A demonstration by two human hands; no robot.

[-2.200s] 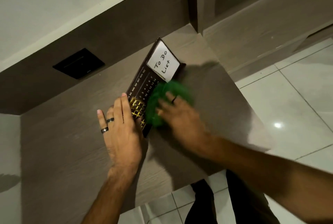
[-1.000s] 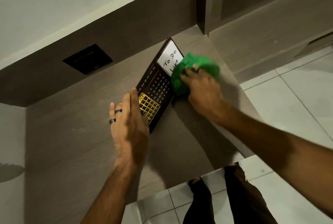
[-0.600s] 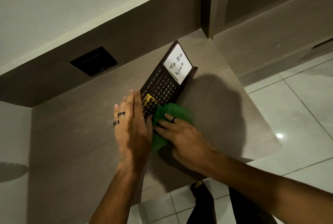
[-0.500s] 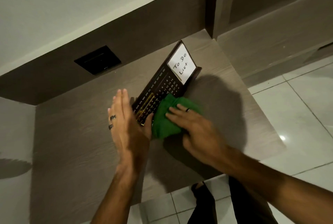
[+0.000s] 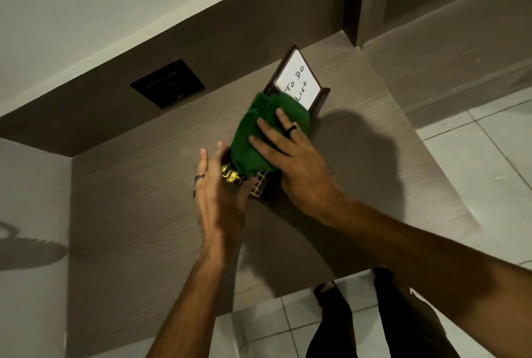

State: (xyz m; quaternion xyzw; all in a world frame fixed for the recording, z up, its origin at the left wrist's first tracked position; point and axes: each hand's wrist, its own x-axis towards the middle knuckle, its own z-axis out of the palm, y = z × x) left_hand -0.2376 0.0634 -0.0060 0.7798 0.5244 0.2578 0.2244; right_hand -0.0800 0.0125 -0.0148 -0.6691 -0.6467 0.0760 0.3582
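A dark brown desk calendar [image 5: 318, 104] with a white "To Do List" card [image 5: 298, 82] and gold date tiles [image 5: 231, 176] lies on the grey wood-grain desk [image 5: 144, 213]. A green cloth [image 5: 259, 133] covers the calendar's middle. My right hand [image 5: 288, 153] presses flat on the cloth with straight, spread fingers. My left hand [image 5: 218, 193] stands on edge against the calendar's near left end, fingers straight, steadying it. The calendar's number grid is hidden under the cloth.
A black wall socket plate [image 5: 168, 84] sits on the brown back panel behind the desk. The desk's right and front edges drop to a white tiled floor [image 5: 489, 162]. My dark trousers [image 5: 374, 323] show below the desk edge.
My right hand has slid the green cloth up the calendar from its near end toward the "To Do List" card. My left hand turned onto its edge and stayed at the near left end.
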